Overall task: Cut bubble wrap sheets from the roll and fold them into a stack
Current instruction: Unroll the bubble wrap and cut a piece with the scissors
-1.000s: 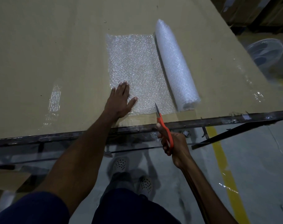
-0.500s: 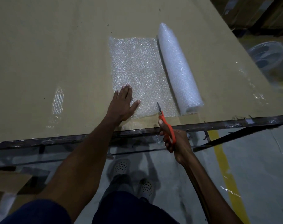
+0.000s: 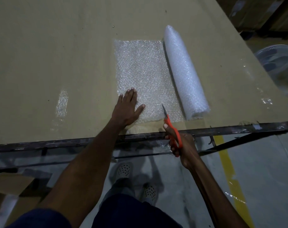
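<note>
A white bubble wrap roll (image 3: pixel 184 71) lies on the tan table (image 3: pixel 57 55), running away from me. An unrolled clear sheet (image 3: pixel 143 68) stretches left from it, flat on the table. My left hand (image 3: pixel 126 109) presses flat on the sheet's near left corner, fingers straight. My right hand (image 3: pixel 181 143) grips orange-handled scissors (image 3: pixel 170 125) just off the table's near edge. Their blade tips rest on the sheet's near edge, a little left of the roll.
The table's dark metal edge (image 3: pixel 74 142) runs across in front of me. Clear tape patches shine on the table at left (image 3: pixel 62 102) and right. A fan (image 3: pixel 274 56) stands on the floor beyond the right side. Cardboard (image 3: pixel 11 183) lies on the floor at lower left.
The scissors have edged forward onto the sheet's near edge. My left hand stays pressed on the sheet; the view has shifted slightly.
</note>
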Available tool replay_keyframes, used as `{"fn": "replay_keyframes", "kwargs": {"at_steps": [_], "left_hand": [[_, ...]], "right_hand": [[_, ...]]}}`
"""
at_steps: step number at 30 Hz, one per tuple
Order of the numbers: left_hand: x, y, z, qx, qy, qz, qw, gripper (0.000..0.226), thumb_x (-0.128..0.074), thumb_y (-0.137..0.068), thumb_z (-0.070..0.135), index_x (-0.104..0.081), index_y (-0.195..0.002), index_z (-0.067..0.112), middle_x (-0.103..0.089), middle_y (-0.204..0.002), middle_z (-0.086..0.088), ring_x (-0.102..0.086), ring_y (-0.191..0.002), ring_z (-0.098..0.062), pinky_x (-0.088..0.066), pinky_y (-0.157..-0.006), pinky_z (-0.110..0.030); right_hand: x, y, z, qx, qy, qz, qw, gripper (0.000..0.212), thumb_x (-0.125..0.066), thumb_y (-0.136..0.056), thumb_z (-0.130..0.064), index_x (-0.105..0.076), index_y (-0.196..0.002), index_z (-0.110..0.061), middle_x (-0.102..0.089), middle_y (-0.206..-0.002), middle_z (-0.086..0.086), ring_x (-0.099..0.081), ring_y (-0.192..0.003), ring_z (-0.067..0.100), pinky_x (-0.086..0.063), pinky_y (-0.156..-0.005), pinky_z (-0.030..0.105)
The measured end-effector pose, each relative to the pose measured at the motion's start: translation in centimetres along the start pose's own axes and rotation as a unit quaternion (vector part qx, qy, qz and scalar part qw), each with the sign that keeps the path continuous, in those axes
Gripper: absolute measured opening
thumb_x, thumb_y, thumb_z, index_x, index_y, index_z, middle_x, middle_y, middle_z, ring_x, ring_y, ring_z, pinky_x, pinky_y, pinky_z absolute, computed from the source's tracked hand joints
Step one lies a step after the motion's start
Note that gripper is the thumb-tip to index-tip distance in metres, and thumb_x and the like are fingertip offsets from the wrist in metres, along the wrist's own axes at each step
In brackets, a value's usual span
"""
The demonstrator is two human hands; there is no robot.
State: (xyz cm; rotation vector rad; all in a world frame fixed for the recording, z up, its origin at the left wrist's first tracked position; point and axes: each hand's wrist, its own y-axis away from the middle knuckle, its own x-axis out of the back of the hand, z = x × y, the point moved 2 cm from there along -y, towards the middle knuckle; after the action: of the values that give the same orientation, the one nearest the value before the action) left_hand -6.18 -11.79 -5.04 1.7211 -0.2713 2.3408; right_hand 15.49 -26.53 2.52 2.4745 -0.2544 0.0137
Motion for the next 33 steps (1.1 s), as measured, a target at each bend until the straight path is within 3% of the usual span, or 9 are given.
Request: {"fn": "replay_keyframes", "kwargs": {"at_steps": [5,11,17,24,28,33], "left_hand": [[0.00,0.01,0.01,0.004,0.003,0.002,1.000,0.085,-0.020,-0.098,0.063,-0.014,-0.159,0.004,-0.008,-0.167,-0.012,-0.005,-0.154,-0.025,-0.004,-0.123,-0.045],[0.07,0.05,0.12,0.003,0.006,0.001,1.000,0.086,-0.017,-0.097,0.065,-0.014,-0.159,0.004,-0.007,-0.167,-0.012,-0.005,-0.154,-0.025,-0.003,-0.123,-0.045],[0.14,0.12,0.13,0.002,0.002,0.005,1.000,0.088,-0.014,-0.096,0.066,-0.015,-0.158,0.004,-0.009,-0.167,-0.012,-0.006,-0.154,-0.025,-0.005,-0.123,-0.045],[0.21,0.15,0.18,0.001,0.007,0.006,1.000,0.087,-0.017,-0.097,0.065,-0.015,-0.159,0.004,-0.008,-0.167,-0.012,-0.005,-0.154,-0.024,-0.003,-0.123,-0.045],[0.05,0.08,0.07,0.001,0.008,0.001,1.000,0.090,-0.011,-0.095,0.068,-0.013,-0.159,0.005,-0.007,-0.167,-0.012,-0.003,-0.155,-0.024,-0.001,-0.123,-0.044],[0.02,0.11,0.06,-0.002,0.006,0.003,1.000,0.091,-0.010,-0.094,0.068,-0.013,-0.159,0.004,-0.007,-0.167,-0.012,-0.003,-0.155,-0.024,-0.002,-0.123,-0.045]], "right_hand": [[0.08,-0.16,0.64,-0.004,0.007,0.009,1.000,0.068,-0.083,-0.076,-0.051,-0.070,-0.095,0.012,-0.051,-0.058,0.006,-0.041,-0.041,0.013,-0.026,-0.041,0.021],[0.01,-0.39,0.54,-0.003,-0.003,0.006,1.000,0.065,-0.085,-0.077,-0.041,-0.068,-0.099,0.017,-0.049,-0.054,0.005,-0.038,-0.036,0.009,-0.025,-0.036,0.018],[-0.07,-0.52,0.19,-0.014,-0.004,0.004,1.000,0.058,-0.084,-0.074,-0.052,-0.072,-0.089,0.002,-0.047,-0.057,0.005,-0.038,-0.040,0.012,-0.024,-0.039,0.020],[0.13,-0.19,0.73,-0.015,-0.005,0.009,1.000,0.061,-0.085,-0.075,-0.047,-0.072,-0.093,0.010,-0.052,-0.058,0.007,-0.041,-0.041,0.012,-0.027,-0.040,0.021],[0.05,-0.59,0.55,0.000,-0.005,-0.003,1.000,0.048,-0.084,-0.077,-0.040,-0.071,-0.088,0.004,-0.048,-0.049,0.000,-0.038,-0.037,0.010,-0.024,-0.037,0.018],[-0.10,-0.63,0.35,-0.011,-0.003,0.005,1.000,0.046,-0.086,-0.074,-0.047,-0.071,-0.080,-0.004,-0.049,-0.054,0.003,-0.039,-0.040,0.012,-0.024,-0.038,0.019]]}}
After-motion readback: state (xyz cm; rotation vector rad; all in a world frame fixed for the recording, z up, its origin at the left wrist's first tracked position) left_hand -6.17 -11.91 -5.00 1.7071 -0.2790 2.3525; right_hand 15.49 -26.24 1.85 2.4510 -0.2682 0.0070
